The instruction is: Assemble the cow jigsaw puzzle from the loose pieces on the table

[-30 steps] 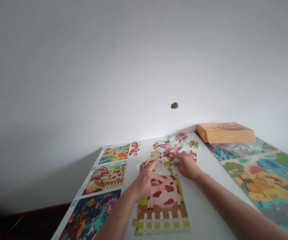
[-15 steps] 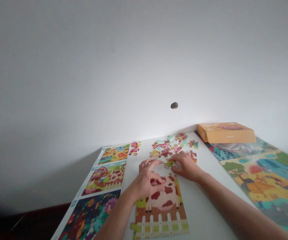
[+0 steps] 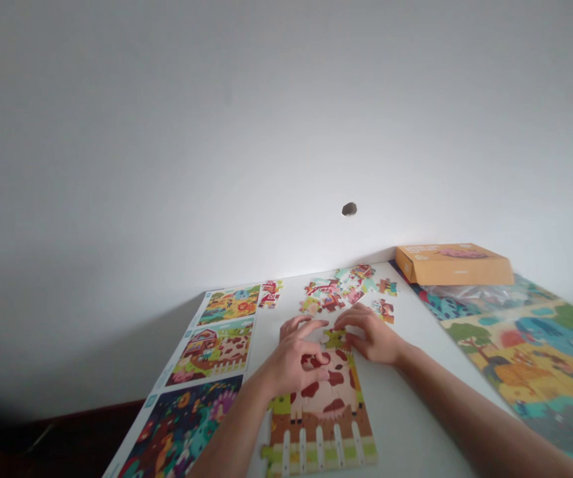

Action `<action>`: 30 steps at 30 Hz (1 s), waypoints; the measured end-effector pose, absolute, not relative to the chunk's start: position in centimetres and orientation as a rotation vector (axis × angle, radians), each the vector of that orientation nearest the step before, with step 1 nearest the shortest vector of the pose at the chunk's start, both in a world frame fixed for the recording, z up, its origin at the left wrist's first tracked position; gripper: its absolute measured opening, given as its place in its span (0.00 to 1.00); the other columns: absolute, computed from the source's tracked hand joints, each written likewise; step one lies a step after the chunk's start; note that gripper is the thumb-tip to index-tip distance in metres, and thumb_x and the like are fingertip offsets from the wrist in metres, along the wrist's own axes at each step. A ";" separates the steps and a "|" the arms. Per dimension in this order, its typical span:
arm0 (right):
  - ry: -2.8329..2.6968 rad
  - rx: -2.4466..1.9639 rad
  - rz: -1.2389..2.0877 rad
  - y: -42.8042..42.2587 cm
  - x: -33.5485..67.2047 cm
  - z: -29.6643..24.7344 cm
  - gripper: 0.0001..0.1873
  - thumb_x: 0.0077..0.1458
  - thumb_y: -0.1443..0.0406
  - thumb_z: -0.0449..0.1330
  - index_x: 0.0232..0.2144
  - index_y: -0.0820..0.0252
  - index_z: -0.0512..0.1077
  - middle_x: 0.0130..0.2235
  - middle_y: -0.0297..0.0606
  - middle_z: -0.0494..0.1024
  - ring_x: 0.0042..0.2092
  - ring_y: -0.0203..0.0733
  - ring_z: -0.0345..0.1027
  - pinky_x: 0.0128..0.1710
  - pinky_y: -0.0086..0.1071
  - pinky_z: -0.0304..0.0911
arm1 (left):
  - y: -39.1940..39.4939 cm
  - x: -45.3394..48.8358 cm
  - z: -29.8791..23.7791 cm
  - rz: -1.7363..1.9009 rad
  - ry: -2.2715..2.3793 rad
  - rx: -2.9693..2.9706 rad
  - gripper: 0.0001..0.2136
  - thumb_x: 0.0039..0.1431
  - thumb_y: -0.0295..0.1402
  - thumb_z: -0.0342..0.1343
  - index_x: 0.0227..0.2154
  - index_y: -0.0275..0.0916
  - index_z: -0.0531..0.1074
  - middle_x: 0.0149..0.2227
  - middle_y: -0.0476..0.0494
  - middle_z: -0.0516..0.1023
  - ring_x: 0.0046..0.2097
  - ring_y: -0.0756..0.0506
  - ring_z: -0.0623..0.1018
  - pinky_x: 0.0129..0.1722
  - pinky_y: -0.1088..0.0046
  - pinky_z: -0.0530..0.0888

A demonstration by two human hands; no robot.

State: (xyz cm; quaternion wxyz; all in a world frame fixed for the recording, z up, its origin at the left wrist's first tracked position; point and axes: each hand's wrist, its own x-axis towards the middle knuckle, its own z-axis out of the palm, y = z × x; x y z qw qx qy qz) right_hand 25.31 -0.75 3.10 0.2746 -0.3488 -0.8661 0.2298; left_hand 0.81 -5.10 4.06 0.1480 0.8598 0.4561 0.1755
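Note:
A partly joined jigsaw puzzle (image 3: 323, 435) lies on the white table, showing a brown-spotted cow above a white fence. My right hand (image 3: 373, 335) pinches a green puzzle piece (image 3: 334, 338) at the puzzle's top edge, touching or nearly touching the cow's back; whether it is locked in, I cannot tell. On the left part of the cow rests my left hand (image 3: 293, 358), fingers apart, the index finger stretched toward the green piece. My left hand and forearm cover part of the puzzle's left side.
Several loose puzzle pieces (image 3: 323, 289) lie near the wall, with two red ones (image 3: 270, 293) to their left. A picture sheet (image 3: 211, 352) runs along the left edge. On the right are an orange box (image 3: 458, 269), a clear plastic bag (image 3: 470, 294) and an animal puzzle (image 3: 540, 358).
My right hand has brought the green piece down toward me, against the top of the cow section. My left hand has stayed nearly in place.

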 end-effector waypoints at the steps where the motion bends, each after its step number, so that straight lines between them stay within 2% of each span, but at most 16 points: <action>1: -2.321 -0.953 0.608 -0.7 25.3 3.0 0.13 0.56 0.68 0.58 0.42 0.52 0.77 0.47 0.37 0.79 0.49 0.47 0.67 0.52 0.41 0.59 | -5.1 0.8 4.1 0.498 1.312 2.470 0.05 0.47 0.38 0.70 0.27 0.48 0.81 0.64 0.57 0.66 0.66 0.34 0.56 0.65 0.52 0.56; 5: -2.329 -1.006 0.578 -0.3 25.3 2.3 0.11 0.56 0.62 0.63 0.43 0.51 0.78 0.47 0.37 0.78 0.50 0.47 0.67 0.53 0.41 0.59 | -5.2 0.9 4.3 0.488 1.302 2.452 0.07 0.48 0.37 0.69 0.32 0.50 0.81 0.64 0.55 0.66 0.66 0.35 0.57 0.65 0.53 0.56; 10: -2.319 -1.034 0.588 -0.1 25.2 1.9 0.11 0.56 0.63 0.63 0.43 0.50 0.78 0.47 0.37 0.78 0.50 0.48 0.66 0.54 0.42 0.58 | -5.2 0.8 4.2 0.497 1.292 2.440 0.18 0.47 0.37 0.69 0.44 0.54 0.79 0.62 0.52 0.68 0.65 0.35 0.57 0.65 0.53 0.56; 18: -2.329 -0.970 0.548 0.3 25.2 1.4 0.09 0.55 0.65 0.64 0.41 0.51 0.79 0.46 0.37 0.78 0.48 0.47 0.67 0.52 0.43 0.59 | -5.1 0.8 4.1 0.488 1.261 2.422 0.17 0.48 0.36 0.68 0.43 0.51 0.79 0.62 0.49 0.67 0.65 0.33 0.58 0.64 0.49 0.56; 22: -2.302 -0.937 0.549 0.4 25.3 1.3 0.09 0.57 0.66 0.61 0.41 0.53 0.78 0.45 0.39 0.78 0.48 0.47 0.68 0.51 0.43 0.61 | -5.0 0.7 4.0 0.513 1.239 2.433 0.18 0.47 0.35 0.69 0.44 0.52 0.79 0.61 0.49 0.67 0.64 0.34 0.58 0.65 0.50 0.56; 26: -2.240 -0.925 0.578 0.4 25.5 1.5 0.10 0.57 0.69 0.59 0.40 0.55 0.78 0.44 0.41 0.77 0.47 0.45 0.69 0.50 0.40 0.62 | -4.8 0.6 3.6 0.553 1.214 2.449 0.13 0.48 0.35 0.69 0.39 0.52 0.81 0.61 0.51 0.66 0.64 0.35 0.58 0.65 0.52 0.57; 30: -2.235 -0.970 0.577 0.3 25.4 1.4 0.09 0.56 0.67 0.62 0.38 0.54 0.79 0.41 0.40 0.76 0.44 0.44 0.69 0.48 0.39 0.62 | -4.7 0.5 3.3 0.540 1.215 2.431 0.12 0.48 0.35 0.69 0.37 0.53 0.82 0.61 0.51 0.66 0.64 0.34 0.57 0.64 0.51 0.58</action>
